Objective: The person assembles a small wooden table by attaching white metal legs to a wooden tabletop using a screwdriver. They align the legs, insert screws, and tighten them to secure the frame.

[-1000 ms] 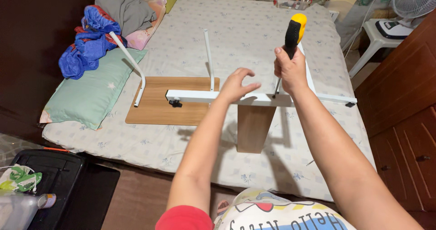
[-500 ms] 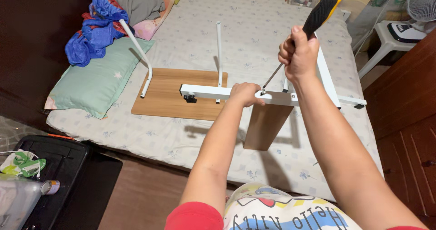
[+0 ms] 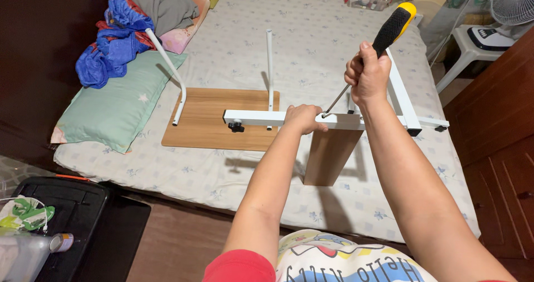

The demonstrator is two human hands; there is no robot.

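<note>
My right hand (image 3: 367,76) grips a screwdriver with a black and yellow handle (image 3: 394,25), tilted, its metal tip down on a white metal frame bar (image 3: 253,117). My left hand (image 3: 304,118) is closed over that bar right beside the tip. The bar sits across the top edge of an upright wooden board (image 3: 328,154) standing on the bed. A flat wooden board (image 3: 217,118) lies behind it with two white tube legs (image 3: 270,76) sticking up. A black knob (image 3: 236,127) hangs under the bar.
The bed (image 3: 222,171) has a patterned sheet, a green pillow (image 3: 114,107) and a pile of blue and grey clothes (image 3: 119,37) at the left. A black case (image 3: 72,226) lies on the floor. A wooden cabinet (image 3: 495,148) and a white fan (image 3: 512,4) stand at the right.
My left hand dropped from hovering over the white bar to gripping it. My right hand tilted the screwdriver and set its tip on the bar beside my left hand.
</note>
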